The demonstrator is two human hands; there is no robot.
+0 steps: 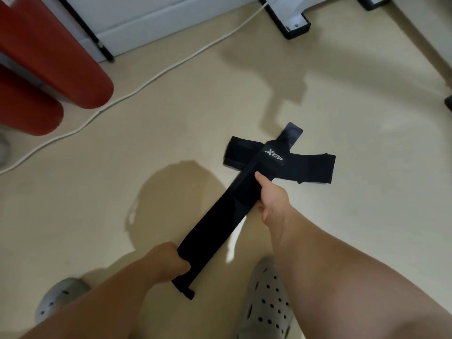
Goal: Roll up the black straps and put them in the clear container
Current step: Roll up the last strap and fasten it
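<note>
A long black strap with a white logo near its far end stretches diagonally above the beige floor. My left hand grips its near end, fingers curled round it. My right hand pinches the strap at its middle, thumb on top. The far end lies across a second black strap that rests flat on the floor, forming a cross. No clear container is in view.
A white cable runs across the floor from the upper right to the left edge. Red cylinders stand at the upper left. A white frame foot with a black base sits at the top. Grey clogs are under me.
</note>
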